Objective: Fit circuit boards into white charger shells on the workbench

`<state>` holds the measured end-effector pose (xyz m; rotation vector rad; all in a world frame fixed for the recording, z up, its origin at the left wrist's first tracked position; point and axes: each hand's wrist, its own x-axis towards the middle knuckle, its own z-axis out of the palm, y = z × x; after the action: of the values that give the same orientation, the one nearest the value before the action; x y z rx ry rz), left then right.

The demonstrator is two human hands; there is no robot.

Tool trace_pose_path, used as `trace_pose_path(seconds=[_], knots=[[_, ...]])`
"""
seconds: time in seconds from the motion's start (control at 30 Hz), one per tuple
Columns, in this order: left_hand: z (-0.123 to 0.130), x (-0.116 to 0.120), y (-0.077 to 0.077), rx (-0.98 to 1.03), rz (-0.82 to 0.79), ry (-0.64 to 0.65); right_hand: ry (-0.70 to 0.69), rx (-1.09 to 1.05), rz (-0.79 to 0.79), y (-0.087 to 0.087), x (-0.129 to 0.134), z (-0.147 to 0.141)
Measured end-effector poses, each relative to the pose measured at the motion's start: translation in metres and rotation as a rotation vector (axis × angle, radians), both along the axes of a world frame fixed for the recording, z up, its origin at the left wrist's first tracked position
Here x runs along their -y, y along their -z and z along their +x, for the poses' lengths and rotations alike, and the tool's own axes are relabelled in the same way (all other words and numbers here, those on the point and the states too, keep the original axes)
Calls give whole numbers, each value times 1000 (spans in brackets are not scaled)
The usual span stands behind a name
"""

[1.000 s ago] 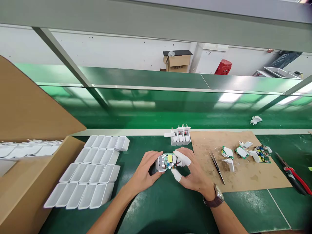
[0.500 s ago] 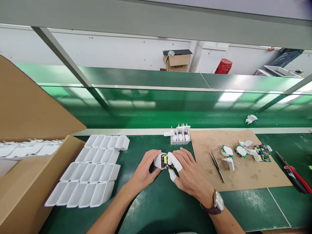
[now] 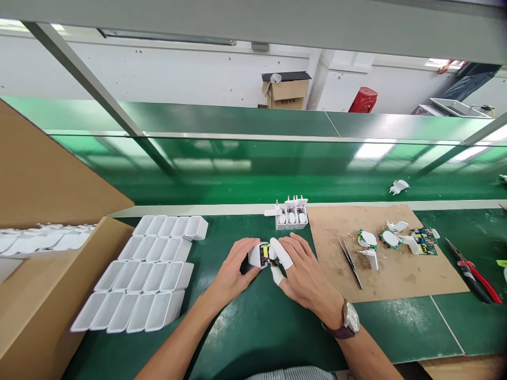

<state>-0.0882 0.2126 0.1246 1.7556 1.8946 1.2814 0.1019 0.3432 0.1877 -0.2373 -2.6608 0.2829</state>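
Observation:
My left hand is closed around a small white plastic case at the middle of the bench. White finger covers sit on the thumb and forefinger of my right hand, which pinches a circuit board with a yellow-wrapped transformer. The board is at the open end of the case; how deep it sits inside, I cannot tell. Just beyond my hands stand several white cases with plug pins pointing up. Rows of open white cases lie left of my left hand.
A cardboard box of white parts stands at the left edge. On a brown cardboard sheet to the right lie tweezers and several circuit boards. Red-handled pliers lie beyond it. A white piece rests near the green panel.
The camera view has tilted and shifted slightly. Both hands keep their hold on the case and the circuit board, with hardly any visible movement between them.

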Motion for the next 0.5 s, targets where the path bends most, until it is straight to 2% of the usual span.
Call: trace_pose_path(seconds=[0.33, 0.5], knots=[[0, 0, 0, 0, -2, -4, -12, -14, 6, -1, 0, -1], [2, 0, 1, 11, 9, 15, -16, 4, 15, 5, 2, -3]])
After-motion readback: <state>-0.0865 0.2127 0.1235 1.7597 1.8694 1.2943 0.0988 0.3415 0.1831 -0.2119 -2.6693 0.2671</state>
